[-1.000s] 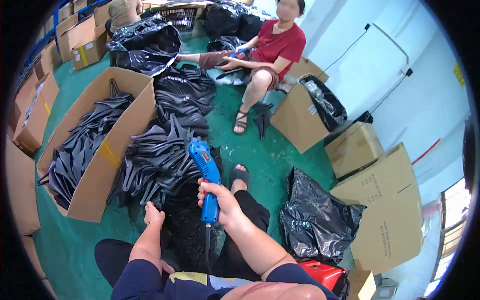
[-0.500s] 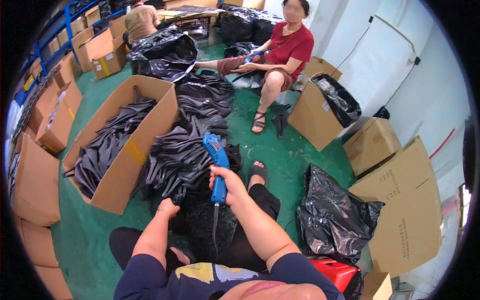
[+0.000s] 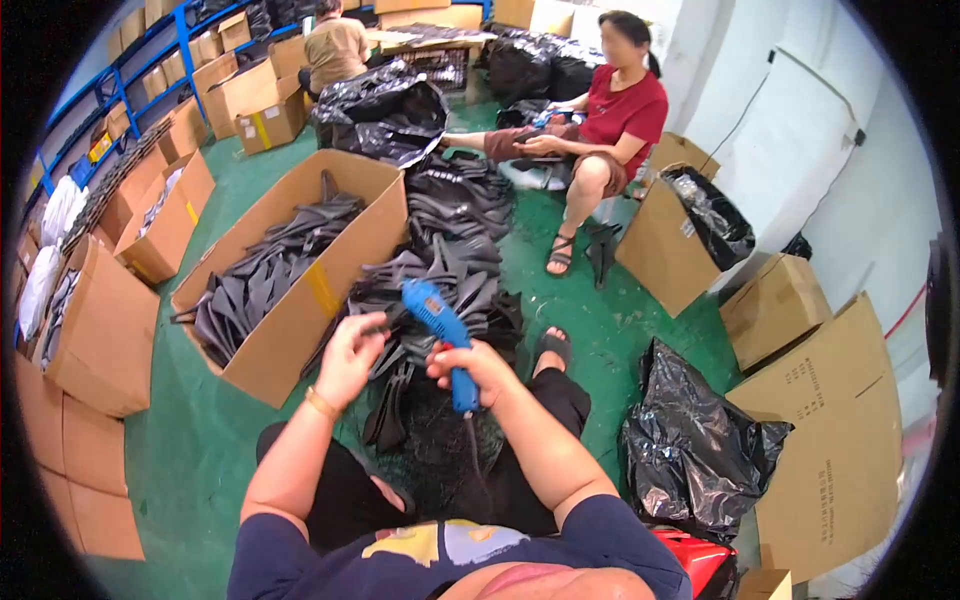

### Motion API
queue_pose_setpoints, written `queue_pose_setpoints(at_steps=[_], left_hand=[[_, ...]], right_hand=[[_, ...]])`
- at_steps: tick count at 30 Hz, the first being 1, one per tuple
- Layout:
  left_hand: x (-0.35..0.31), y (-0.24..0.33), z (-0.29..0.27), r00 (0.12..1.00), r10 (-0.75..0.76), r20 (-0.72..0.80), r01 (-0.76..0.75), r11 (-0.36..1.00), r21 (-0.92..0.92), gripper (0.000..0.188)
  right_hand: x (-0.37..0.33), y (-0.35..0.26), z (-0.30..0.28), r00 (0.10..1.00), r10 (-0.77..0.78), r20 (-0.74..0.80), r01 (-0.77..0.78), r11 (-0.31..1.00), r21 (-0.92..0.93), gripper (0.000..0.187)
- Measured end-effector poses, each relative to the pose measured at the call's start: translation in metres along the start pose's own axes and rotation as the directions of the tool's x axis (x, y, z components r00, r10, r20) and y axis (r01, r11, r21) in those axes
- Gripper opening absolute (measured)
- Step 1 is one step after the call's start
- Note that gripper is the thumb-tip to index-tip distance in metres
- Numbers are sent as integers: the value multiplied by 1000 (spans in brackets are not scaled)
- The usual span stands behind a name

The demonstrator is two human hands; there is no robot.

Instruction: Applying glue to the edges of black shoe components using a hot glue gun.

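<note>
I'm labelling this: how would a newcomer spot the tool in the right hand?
Right of the long open cardboard box lies a heap of black parts. Near its closest end, the right hand grips the tool, whose bright blue body stands out against them.

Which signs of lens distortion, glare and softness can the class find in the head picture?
Head view: the blue shelving at upper left leans toward the dark, curved rim; head view: pale highlights streak the creased black plastic bag at right; head view: the far end of the blue tool looks soft, its fine detail unclear.
</note>
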State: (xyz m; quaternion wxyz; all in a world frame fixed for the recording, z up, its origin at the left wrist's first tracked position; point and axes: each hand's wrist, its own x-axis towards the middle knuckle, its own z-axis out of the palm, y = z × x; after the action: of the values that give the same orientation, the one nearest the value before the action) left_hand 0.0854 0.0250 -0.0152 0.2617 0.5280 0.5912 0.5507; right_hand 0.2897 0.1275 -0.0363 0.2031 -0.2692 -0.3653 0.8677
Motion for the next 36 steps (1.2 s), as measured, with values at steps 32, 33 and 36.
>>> queue_pose_setpoints(at_steps=[32, 33, 36], left_hand=[[0, -20, 38, 900, -368, 232, 416, 574, -705, 27], [-1, -18, 40, 908, -362, 211, 390, 546, -741, 29], [-1, -19, 39, 921, -314, 230, 363, 478, -800, 32]], right_hand=[[17, 16, 22, 963, -148, -227, 95, 969, -230, 26], [18, 15, 19, 963, -140, -230, 86, 970, -228, 25], [18, 15, 13, 966, -126, -225, 82, 977, -196, 25]])
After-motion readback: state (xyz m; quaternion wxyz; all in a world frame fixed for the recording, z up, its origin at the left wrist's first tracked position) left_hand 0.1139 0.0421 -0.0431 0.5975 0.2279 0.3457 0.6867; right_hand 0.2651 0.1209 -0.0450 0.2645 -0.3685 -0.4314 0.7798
